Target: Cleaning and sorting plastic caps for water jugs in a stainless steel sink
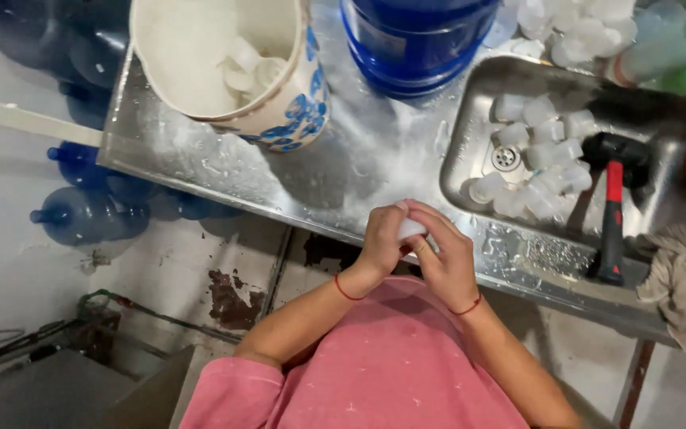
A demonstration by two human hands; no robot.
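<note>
Wet stainless steel fills the upper half of the view: a bench (224,163) beaded with water, with a sink (470,119) sunk into it at about two o'clock.

Near the centre, just in front of the bench edge, both hands meet around one small white plastic cap (411,229). The left hand (379,242) curls its fingers over the cap from the nine o'clock side, and the right hand (442,254) pinches it from four o'clock, so both are closed on it. Most of the cap is hidden by the fingers; what shows is smooth, pale and rounded.

As for progress, a heap of like caps (537,151) lies in the sink, translucent white and cup-shaped, and a smaller number (244,71) sit in the white bucket (176,56) at eleven o'clock, which has blue printing on its side. Judging from that, much of the batch appears unhandled, though I cannot tell which pile is the finished one.

A mallet (614,195) with a black rubber head and red-and-black handle lies across the sink rim at three o'clock. A large blue water bottle (414,40) stands at twelve o'clock. A crumpled grey cloth (684,278) hangs at four o'clock.
</note>
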